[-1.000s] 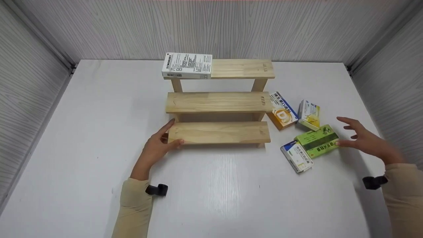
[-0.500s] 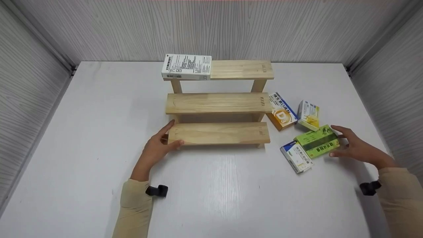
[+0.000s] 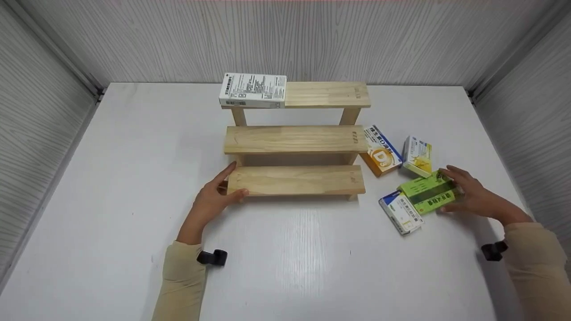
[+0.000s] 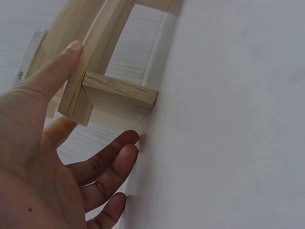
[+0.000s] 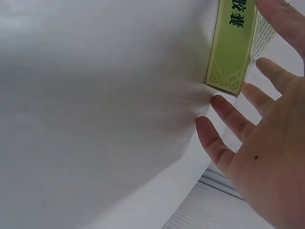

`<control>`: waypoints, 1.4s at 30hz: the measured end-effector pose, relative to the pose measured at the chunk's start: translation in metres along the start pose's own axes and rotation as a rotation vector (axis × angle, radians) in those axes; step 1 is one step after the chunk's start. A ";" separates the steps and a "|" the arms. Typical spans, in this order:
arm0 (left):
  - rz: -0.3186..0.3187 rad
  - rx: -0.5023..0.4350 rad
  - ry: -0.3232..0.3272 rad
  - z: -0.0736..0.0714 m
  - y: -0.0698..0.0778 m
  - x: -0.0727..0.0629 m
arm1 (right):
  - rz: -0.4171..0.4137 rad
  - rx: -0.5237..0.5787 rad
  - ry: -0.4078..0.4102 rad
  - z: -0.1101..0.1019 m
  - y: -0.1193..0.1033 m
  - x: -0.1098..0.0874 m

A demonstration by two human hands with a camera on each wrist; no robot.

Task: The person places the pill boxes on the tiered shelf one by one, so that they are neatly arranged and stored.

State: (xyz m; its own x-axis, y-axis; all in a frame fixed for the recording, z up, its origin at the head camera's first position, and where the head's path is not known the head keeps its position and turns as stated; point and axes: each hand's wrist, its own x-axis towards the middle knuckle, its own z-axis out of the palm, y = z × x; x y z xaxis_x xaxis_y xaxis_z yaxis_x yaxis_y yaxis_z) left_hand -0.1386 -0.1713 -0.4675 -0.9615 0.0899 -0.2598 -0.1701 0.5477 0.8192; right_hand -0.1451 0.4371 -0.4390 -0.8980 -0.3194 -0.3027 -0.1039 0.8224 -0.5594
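left hand pinches the pale wooden three-step rack at its 8 o'clock corner. right hand is spread about the flat green cardboard box, at the rack's 4 o'clock; fingers mask its 3 o'clock end; cannot tell if pinched. right-wrist view crops box at 1 o'clock.

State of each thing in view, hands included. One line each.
left hand: gripping lowest step, left end
right hand: fingers spread around green box, contact unclear
wooden rack: upright
green box: lying, visible end closed
white box: lying on top step
D3 box: face up
yellow-and-white box: face up
blue-and-white box: face up
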 end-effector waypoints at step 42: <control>-0.006 -0.005 -0.002 -0.001 0.001 -0.002 | 0.047 -0.128 0.300 -0.012 0.026 -0.040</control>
State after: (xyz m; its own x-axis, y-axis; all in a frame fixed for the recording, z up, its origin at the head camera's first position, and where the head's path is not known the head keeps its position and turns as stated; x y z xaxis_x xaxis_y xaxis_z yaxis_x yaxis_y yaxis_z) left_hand -0.1372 -0.1720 -0.4659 -0.9600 0.0878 -0.2660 -0.1775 0.5439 0.8201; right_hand -0.1171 0.4765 -0.4324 -0.9870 -0.1426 -0.0746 -0.0953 0.8916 -0.4428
